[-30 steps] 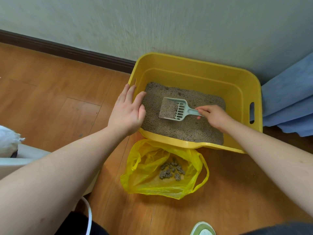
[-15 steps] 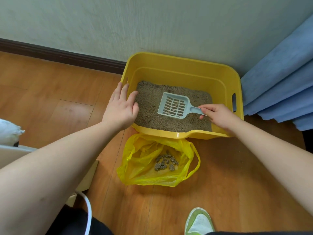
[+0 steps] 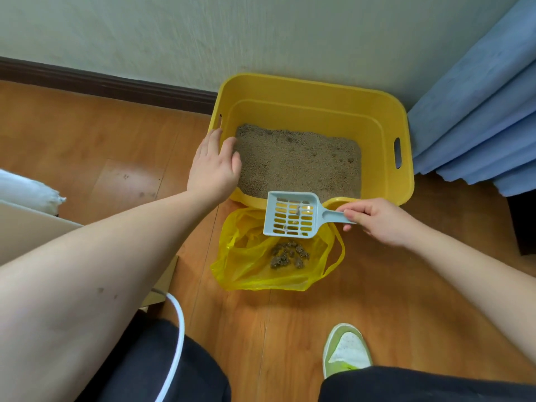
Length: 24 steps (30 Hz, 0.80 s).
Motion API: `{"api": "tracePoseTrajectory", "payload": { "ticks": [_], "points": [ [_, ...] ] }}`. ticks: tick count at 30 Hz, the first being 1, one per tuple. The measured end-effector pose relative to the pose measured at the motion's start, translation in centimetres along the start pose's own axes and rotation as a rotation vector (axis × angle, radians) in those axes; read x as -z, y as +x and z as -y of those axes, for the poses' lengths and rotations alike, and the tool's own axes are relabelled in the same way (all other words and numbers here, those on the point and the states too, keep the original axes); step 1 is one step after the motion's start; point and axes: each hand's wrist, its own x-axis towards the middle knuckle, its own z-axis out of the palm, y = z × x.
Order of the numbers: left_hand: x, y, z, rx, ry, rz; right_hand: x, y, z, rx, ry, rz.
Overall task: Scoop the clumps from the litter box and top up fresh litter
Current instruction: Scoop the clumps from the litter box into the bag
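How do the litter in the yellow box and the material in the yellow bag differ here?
The litter in the litter box is a fine, light tan bed covering the box floor; the clumps in the bag are a few darker, lumpy pieces in one small pile. The box is rigid; the bag is thin, crumpled and see-through. The scoop hangs over the bag, not the litter. Both containers are yellow.

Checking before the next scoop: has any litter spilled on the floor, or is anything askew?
Nothing stands out. The floor around the litter box shows no spilled litter, the clumps lie inside the yellow bag, and the scoop sits over the bag's opening.
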Motion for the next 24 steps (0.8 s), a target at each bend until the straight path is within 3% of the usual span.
{"api": "tracePoseTrajectory", "payload": {
  "ticks": [4, 11, 14, 24],
  "points": [
    [-0.1, -0.1, -0.2, -0.005, 0.013, 0.020, -3.6, -1.4, -2.0, 0.093, -0.204, -0.159],
    [0.3, -0.1, -0.3, -0.003, 0.021, 0.067, -6.6, -2.9, -4.8, 0.602, -0.832, -0.347],
    [0.5, 0.0, -0.4, 0.007, 0.020, 0.074, -6.5, -3.5, -4.6, 0.765, -0.973, -0.407],
    [0.5, 0.0, -0.5, 0.007, 0.020, 0.077, -6.5, -4.0, -5.4, 0.725, -0.943, -0.372]
  ]
}}
